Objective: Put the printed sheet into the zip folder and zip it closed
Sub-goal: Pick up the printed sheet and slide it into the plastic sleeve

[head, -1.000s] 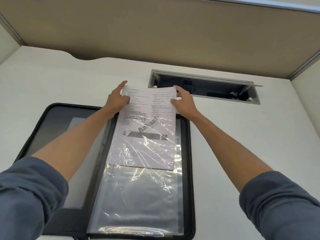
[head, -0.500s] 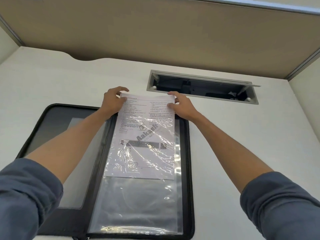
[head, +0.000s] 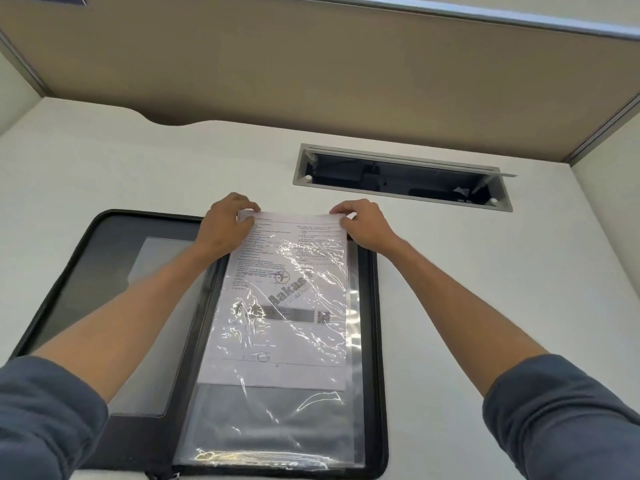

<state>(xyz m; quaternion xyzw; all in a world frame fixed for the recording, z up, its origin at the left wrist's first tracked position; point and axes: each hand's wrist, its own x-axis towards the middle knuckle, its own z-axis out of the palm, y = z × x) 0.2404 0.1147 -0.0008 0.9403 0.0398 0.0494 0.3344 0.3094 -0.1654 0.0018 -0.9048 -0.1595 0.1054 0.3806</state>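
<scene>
bare desk (head: pixel 485 306) right, cable hatch (head: pixel 401 178) beyond

Both bare forearms reach forward from pushed-up grey-blue sleeves, converging slightly. The left hand (head: pixel 227 227) is knuckles up with fingers curled, pinching the far left corner of the white printed paper sheet (head: pixel 284 306). The right hand (head: pixel 363 225) mirrors it, thumb and curled fingers pinching the far right corner.
</scene>
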